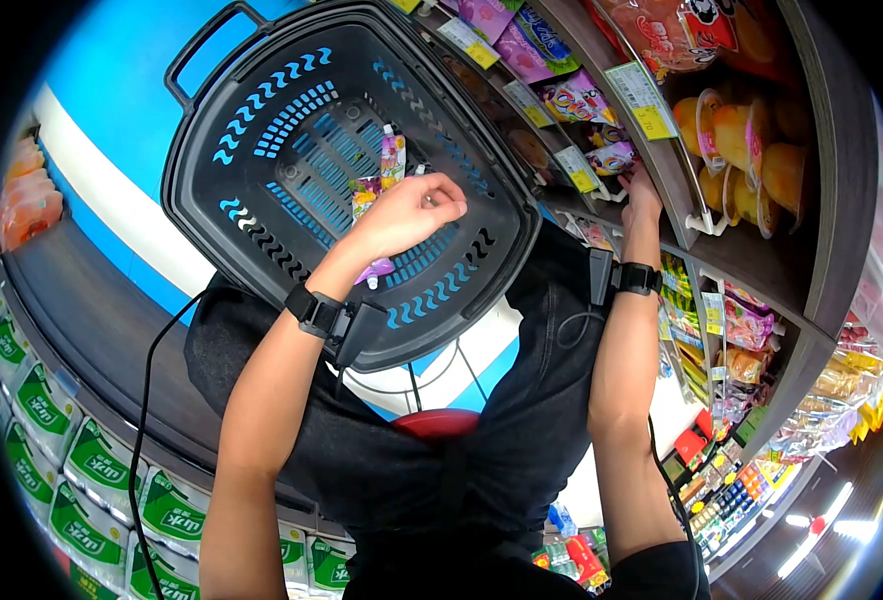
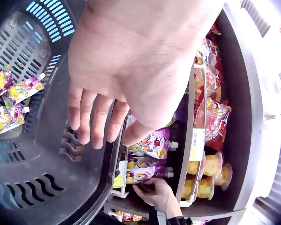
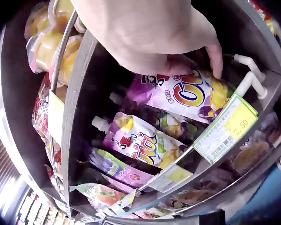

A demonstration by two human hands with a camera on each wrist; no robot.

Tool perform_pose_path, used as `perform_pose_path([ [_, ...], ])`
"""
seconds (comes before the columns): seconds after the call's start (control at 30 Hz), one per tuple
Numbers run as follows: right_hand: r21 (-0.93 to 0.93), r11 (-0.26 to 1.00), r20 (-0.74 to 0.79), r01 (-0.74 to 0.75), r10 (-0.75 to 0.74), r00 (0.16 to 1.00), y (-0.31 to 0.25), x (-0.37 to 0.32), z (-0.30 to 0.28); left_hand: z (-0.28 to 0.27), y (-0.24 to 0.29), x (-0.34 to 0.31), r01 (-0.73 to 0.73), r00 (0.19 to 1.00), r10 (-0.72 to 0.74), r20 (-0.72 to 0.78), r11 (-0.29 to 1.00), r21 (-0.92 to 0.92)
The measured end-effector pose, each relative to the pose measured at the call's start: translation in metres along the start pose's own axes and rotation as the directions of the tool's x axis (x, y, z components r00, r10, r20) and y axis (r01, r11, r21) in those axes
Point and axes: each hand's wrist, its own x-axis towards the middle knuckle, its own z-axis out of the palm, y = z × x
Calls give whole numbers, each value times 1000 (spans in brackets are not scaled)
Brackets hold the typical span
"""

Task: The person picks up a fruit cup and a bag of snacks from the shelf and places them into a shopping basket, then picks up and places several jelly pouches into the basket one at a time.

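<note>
My left hand (image 1: 407, 215) hovers over the black shopping basket (image 1: 507, 215) with nothing in it, its fingers loosely bent. Inside the basket lie several small purple-and-yellow jelly drink pouches (image 1: 393, 158) with white spouts. At the shelf on the right, my right hand (image 1: 643, 194) reaches in among similar pouches. In the right wrist view its fingers grip the edge of a purple-and-white jelly pouch (image 3: 178, 93); some fingertips are hidden behind it. Another pouch (image 3: 143, 143) lies beside that one, its spout toward the shelf's inside.
A white wire rail (image 3: 248, 82) and price tags (image 3: 227, 129) line the shelf front. Fruit jelly cups (image 1: 742, 140) stand on the neighbouring shelf. Green-and-white packs (image 1: 87, 450) are stacked at the left. The basket rests before my legs, near a red seat (image 1: 437, 423).
</note>
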Motion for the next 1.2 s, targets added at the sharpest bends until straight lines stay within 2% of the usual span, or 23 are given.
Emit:
perform_pose_path([
  [0.1,-89,995,104,-35,44,994,-11,-14,-6,-1,-1,-1,-6,1000,6,-9,1000,15],
  [0.2,-124,989,138,-76,93,986,-21,-27,-6,-1,0,0,-11,1000,11,-10,999,31],
  [0.3,-93,989,161,-113,127,979,-23,-32,-6,-1,1,0,-8,1000,8,-1,1000,29],
  [0.7,95,991,80,-97,90,993,-6,-17,-2,0,0,0,-12,1000,12,-7,999,37],
  [0.9,226,965,166,-133,97,981,-9,-21,-1,0,2,-1,-1,1000,1,-2,1000,26],
  [1.0,215,962,183,-170,131,974,-21,-30,1,-1,2,-1,-1,1000,1,-4,999,38],
  [1.2,225,961,229,-162,109,967,-24,-35,0,-1,4,-3,-11,1000,11,-11,998,61],
])
